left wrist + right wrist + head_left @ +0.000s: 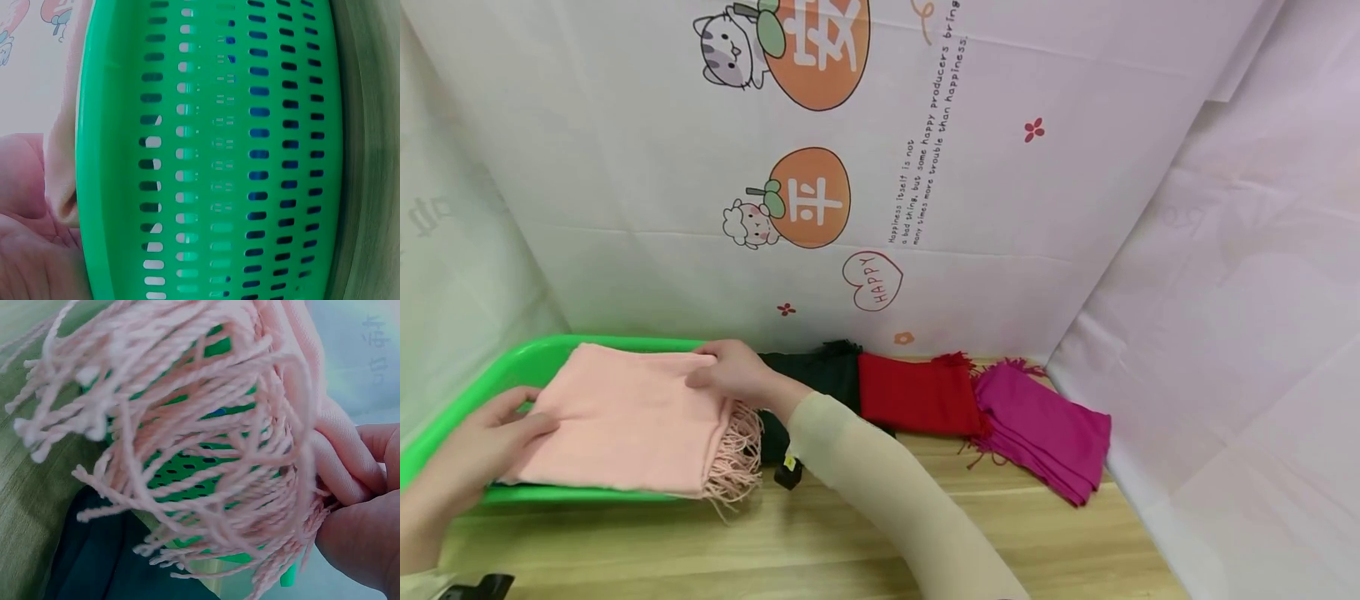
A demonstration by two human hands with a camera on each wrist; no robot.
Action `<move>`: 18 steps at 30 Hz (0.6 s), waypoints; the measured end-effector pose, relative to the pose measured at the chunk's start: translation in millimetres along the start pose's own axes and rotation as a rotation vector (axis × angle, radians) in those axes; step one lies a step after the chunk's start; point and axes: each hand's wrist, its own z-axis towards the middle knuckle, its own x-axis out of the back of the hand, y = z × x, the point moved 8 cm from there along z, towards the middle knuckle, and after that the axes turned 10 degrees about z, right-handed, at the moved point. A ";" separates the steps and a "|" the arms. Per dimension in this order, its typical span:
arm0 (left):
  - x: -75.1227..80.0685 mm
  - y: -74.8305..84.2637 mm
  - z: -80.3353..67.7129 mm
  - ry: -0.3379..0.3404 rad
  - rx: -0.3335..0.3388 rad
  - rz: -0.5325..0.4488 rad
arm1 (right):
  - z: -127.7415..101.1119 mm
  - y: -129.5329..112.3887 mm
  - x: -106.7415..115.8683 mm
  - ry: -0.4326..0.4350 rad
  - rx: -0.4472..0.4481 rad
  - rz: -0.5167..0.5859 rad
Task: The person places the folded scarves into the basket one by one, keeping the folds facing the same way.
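As seen from the head, starting at the left edge of the worktop (1000, 550): a left hand (484, 442), thumb lying on a folded pink cloth (625, 421), fingers bent and partly hidden, pinching its left side. Beneath, a green basket (523, 360) in the back left corner, with the pink cloth held across its top. From the left wrist, a slotted basket side, with blue patches (257, 112) behind the slots, not made out as such from the head. Then a right hand (733, 371), thumb and fingers closed on the cloth's back right corner; from the right wrist, gripping a thick fold, with pale fringe (737, 458) dangling loose past the basket's right end.

Farther right along the back edge, a dark green cloth (820, 375), partly behind the right arm; just beside, a red cloth (917, 396); then a magenta cloth (1041, 429), set askew.

Underneath, pale wood grain; behind, a white sheet (700, 192) printed with oranges and lettering.

Toward the front, wood showing before basket and cloths alike; little room at the back edge; at the right edge, magenta close against a side sheet (1247, 333).
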 end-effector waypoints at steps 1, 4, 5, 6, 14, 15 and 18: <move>0.6 -0.1 0.8 -0.003 -0.001 0.009 | 0.6 -0.4 -0.8 -0.002 0.001 -0.010; 2.8 0.3 2.4 -0.013 -0.002 0.034 | 2.7 0.0 -2.4 -0.003 -0.003 -0.041; 3.4 0.2 2.8 -0.021 -0.001 0.038 | 3.3 0.5 -3.3 -0.008 -0.009 -0.045; 4.3 -0.1 3.1 -0.022 0.000 0.049 | 3.8 0.6 -4.4 -0.014 -0.014 -0.053; 11.5 -6.8 4.0 -0.018 0.000 0.110 | 10.4 -0.3 -14.2 -0.038 -0.032 -0.062; 11.6 -7.9 4.7 -0.020 0.002 0.115 | 11.8 -0.4 -14.6 -0.029 -0.022 -0.078; 12.8 -12.0 7.2 -0.029 0.002 0.139 | 15.6 -0.3 -15.7 0.004 0.007 -0.139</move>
